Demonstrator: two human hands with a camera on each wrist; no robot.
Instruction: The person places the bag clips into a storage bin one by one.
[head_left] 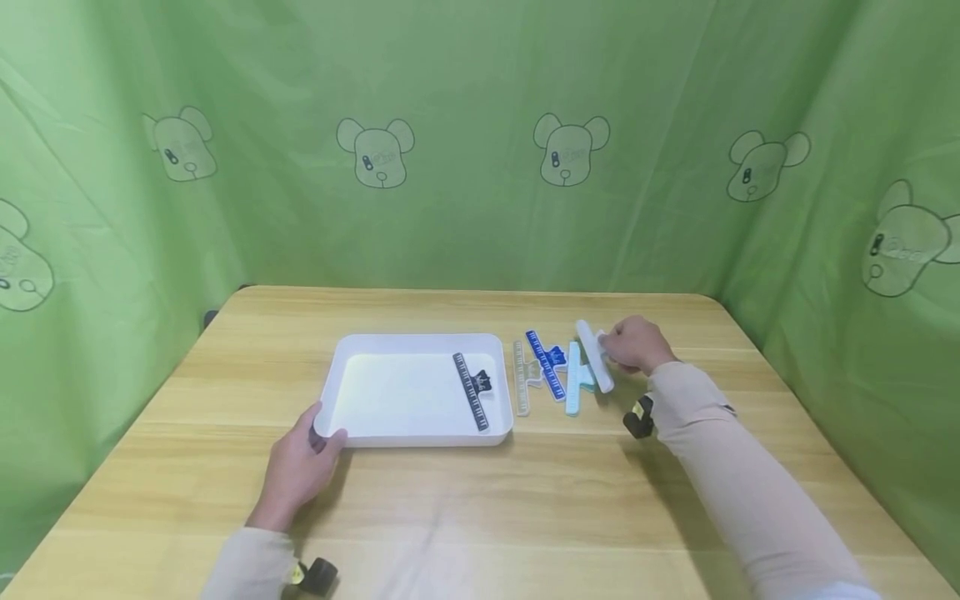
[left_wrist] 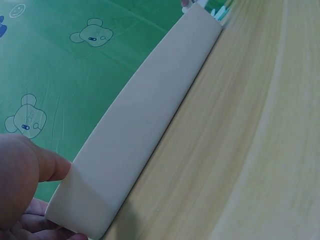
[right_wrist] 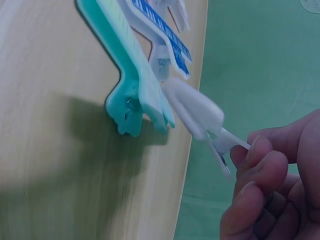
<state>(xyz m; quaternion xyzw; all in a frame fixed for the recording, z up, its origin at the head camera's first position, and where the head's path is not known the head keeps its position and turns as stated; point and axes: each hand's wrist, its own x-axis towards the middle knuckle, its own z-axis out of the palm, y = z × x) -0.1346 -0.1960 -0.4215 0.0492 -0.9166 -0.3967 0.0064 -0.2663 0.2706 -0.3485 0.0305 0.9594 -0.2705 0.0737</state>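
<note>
A shallow white tray rests on the table with a black clip lying at its right side. My left hand grips the tray's near left corner. In the left wrist view the thumb presses the wall near the rim and the other fingers curl round the corner. Between thumb and fingertips my right hand pinches a white clip by one handle tab. That clip is raised and tilted, close over a turquoise clip. Left of it lie a blue clip and a clear, pale clip.
The wooden table carries everything, its back edge close to a green curtain printed with bear heads. Green cloth also hangs along both sides. A small black device is worn at the right wrist, another at the left.
</note>
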